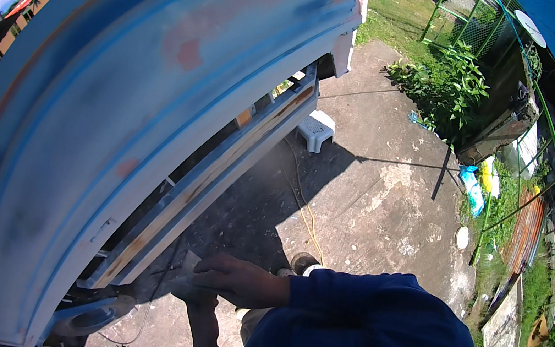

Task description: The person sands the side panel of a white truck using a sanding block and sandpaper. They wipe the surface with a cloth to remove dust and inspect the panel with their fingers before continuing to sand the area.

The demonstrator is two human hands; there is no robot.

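Note:
My right hand (233, 276) reaches in from the blue sleeve and lies over a small pale, flat piece (188, 265), fingers bent onto it. Just below, my left hand (200, 298) comes up from the lower edge and closes round the same piece from underneath. The two hands nearly touch, and the right partly hides the left. Shadow and the fingers cover much of the piece, so its exact kind does not show. Left of the hands is a large curved panel (106, 119), painted in patchy grey-blue with reddish spots. Beneath it runs a metal frame rail (209, 174).
A white plastic stool (317, 130) stands on the concrete floor (388, 204) beyond the frame. A yellowish cord (307, 215) trails across the ground. Leafy plants (444, 87), bags (474, 190) and rusty corrugated sheet (526, 229) line the right side. Wood pieces lie at the lower edge.

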